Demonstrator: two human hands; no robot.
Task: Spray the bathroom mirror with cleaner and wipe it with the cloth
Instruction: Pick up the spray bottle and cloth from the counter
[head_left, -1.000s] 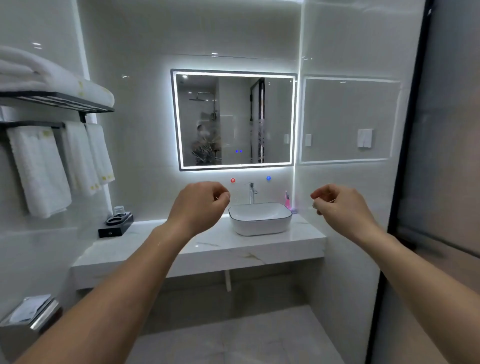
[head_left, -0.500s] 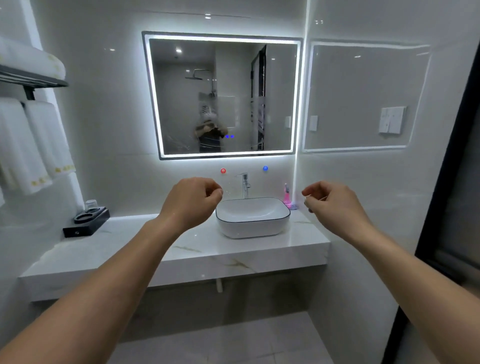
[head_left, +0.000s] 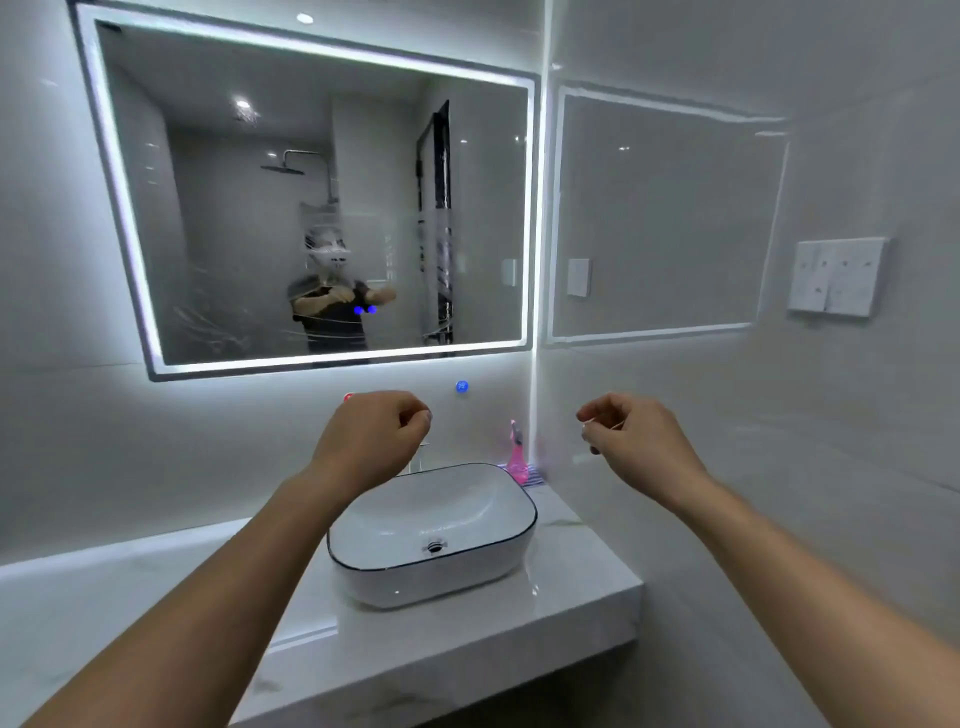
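A backlit rectangular mirror (head_left: 218, 197) hangs on the wall above the sink, with smears low on its glass. A pink spray bottle (head_left: 516, 457) stands in the back right corner of the counter, on a striped cloth (head_left: 532, 477) that shows only partly beside it. My left hand (head_left: 371, 436) is held out over the sink's back edge, fingers curled in, holding nothing. My right hand (head_left: 631, 441) hangs at the same height to the right of the bottle, also curled and holding nothing. Neither hand touches the bottle or the cloth.
A white basin (head_left: 431, 535) with a dark rim sits on the marble counter (head_left: 587, 587). The tap is mostly hidden behind my left hand. A blue button (head_left: 462, 386) is on the wall. A white switch panel (head_left: 836, 275) is mounted on the right wall.
The view has closed in on the counter and mirror. The towel rack and black tray have left the frame on the left. Both hands keep their curled pose.
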